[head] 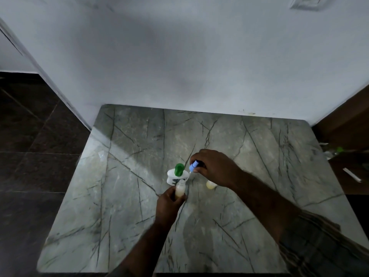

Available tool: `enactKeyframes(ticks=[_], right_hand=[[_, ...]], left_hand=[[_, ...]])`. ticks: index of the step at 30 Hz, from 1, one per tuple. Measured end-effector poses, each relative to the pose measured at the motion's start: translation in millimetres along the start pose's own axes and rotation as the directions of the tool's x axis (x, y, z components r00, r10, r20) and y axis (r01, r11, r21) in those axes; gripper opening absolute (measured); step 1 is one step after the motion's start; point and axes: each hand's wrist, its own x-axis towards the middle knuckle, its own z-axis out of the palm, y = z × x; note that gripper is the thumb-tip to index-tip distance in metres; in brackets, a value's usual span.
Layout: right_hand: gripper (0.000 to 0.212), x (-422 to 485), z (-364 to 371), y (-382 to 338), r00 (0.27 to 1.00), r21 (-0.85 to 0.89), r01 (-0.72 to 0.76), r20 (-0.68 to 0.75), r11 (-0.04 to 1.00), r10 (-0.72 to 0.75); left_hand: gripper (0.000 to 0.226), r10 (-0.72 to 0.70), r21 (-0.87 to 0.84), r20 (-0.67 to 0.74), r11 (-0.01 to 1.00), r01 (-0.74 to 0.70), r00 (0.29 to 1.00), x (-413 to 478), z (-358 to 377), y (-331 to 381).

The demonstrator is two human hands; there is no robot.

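Note:
My left hand (168, 200) grips a small clear bottle (180, 189) of pale yellowish liquid, upright on the grey marble table (127, 196). My right hand (214, 166) pinches a blue spray-pump cap (194, 165); its thin white tube curves down into the bottle's neck. Just behind the small bottle stands a white bottle with a green cap (178, 172). Another small container of pale yellow liquid (211, 184) sits on the table, partly hidden under my right wrist.
A white wall (179, 56) rises along the table's far edge. Dark tiled floor (30, 156) lies to the left. At the right stands brown furniture (349, 166) with a clear green-capped bottle and a white strip on it.

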Motion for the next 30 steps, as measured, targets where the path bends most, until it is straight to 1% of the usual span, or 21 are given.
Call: enactKeyframes(ticks=[2,7,11,16,20,23,25,30], right_hand=[[0.021,1,7,-1,1.000,0.008,0.005,0.007,1.000,-0.005],[0.018,3,7,-1,0.997,0.055,0.004,-0.078,0.998,0.000],[0.016,5,-4,-2,0.993,0.068,0.031,-0.112,0.997,-0.023],[0.017,6,-1,-7,1.000,0.064,0.029,-0.001,0.998,-0.029],[0.021,9,8,-5,1.000,0.060,0.005,0.031,0.998,-0.007],[0.023,11,18,-2,0.998,0.043,0.004,0.059,0.999,-0.007],[0.024,11,27,0,0.996,0.036,0.011,0.088,0.999,-0.014],[0.026,9,43,-3,0.987,0.057,0.046,0.149,0.997,-0.054]], left_hand=[[0.028,0.005,0.007,0.006,1.000,-0.005,1.000,0,0,0],[0.027,-0.005,0.000,0.003,1.000,0.005,1.000,-1,0,0],[0.028,-0.010,-0.009,0.005,1.000,0.010,1.000,0,0,-2],[0.031,-0.011,-0.010,0.012,1.000,0.011,1.000,0,3,-1],[0.034,-0.010,-0.012,0.020,1.000,0.010,1.000,1,2,0],[0.030,0.013,0.010,0.006,1.000,-0.013,1.000,1,0,2],[0.030,0.018,0.018,0.000,1.000,-0.018,1.000,0,0,3],[0.037,0.010,-0.009,0.013,1.000,-0.010,1.000,0,0,4]])
